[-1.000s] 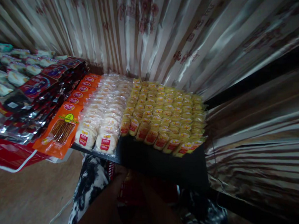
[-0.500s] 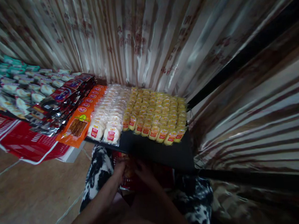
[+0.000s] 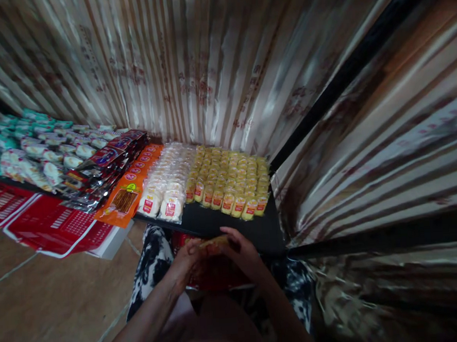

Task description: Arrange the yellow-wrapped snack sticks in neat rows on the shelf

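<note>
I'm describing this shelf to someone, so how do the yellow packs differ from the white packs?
The yellow packs are narrow and oval-fronted, while the white packs look rounder and wider. The yellow packs fill many columns; the white packs form just two. Both sit in neat rows on the black shelf, with red-marked fronts.

Shop or snack stockroom, by the look of it. Black shelf (image 3: 261, 233) carries ranked rows of identical yellow-wrapped snacks (image 3: 229, 178), clear-wrapped round cakes (image 3: 170, 187), orange snack packets (image 3: 124, 198). Red plastic baskets (image 3: 41, 221) below, at left. Tiled floor (image 3: 55, 310); pleated sheeting (image 3: 156, 67) behind.
</note>
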Tool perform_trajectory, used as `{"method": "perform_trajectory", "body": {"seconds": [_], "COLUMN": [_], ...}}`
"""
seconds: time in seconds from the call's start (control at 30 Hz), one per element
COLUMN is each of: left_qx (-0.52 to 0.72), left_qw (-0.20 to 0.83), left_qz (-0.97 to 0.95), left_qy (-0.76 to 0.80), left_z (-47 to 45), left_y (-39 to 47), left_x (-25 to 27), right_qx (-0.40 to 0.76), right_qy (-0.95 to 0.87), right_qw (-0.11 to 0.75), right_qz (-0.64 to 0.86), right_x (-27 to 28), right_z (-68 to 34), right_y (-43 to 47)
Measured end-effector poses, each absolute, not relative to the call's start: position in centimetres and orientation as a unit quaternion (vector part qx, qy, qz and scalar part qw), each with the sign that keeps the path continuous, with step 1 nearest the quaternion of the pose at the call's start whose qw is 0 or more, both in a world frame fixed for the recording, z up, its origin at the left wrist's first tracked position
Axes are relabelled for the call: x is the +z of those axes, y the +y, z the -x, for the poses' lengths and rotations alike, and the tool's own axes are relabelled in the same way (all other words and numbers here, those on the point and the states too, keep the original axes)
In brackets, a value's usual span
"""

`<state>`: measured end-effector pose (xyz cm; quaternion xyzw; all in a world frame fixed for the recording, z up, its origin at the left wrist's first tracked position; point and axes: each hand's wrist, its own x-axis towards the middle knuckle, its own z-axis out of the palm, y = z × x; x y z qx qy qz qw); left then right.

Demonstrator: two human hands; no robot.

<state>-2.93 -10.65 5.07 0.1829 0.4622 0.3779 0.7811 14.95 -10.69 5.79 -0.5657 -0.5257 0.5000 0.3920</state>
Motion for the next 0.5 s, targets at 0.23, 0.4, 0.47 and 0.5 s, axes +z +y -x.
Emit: {"method": "perform_trajectory", "body": {"seconds": [0.23, 0.4, 0.47, 0.5], "left_qx": [0.408, 0.433, 0.431, 0.426], "left_qw": [0.764, 0.76, 0.756, 0.754], "left_qz": [-0.199, -0.227, -0.254, -0.268], "left_qy": [0.458, 0.429, 0.423, 0.422], "left_z": [1.0, -0.5, -1.1, -1.3], "left_y": [-9.2, -7.4, -6.7, -6.4], "left_x": [6.9, 7.9, 8.4, 8.6], "right_qx": [0.523, 0.491, 0.476, 0.47], "right_qy": [-0.398, -0.339, -0.327, -0.322], "right_qw": [0.512, 0.554, 0.566, 0.572], "right_qz": [0.553, 0.581, 0.588, 0.59], "right_x": [6.9, 7.3, 7.1, 7.0], "right_z": [-15.0, -15.8, -16.3, -16.5], "right_y": [-10.0, -10.0, -10.0, -10.0]}}
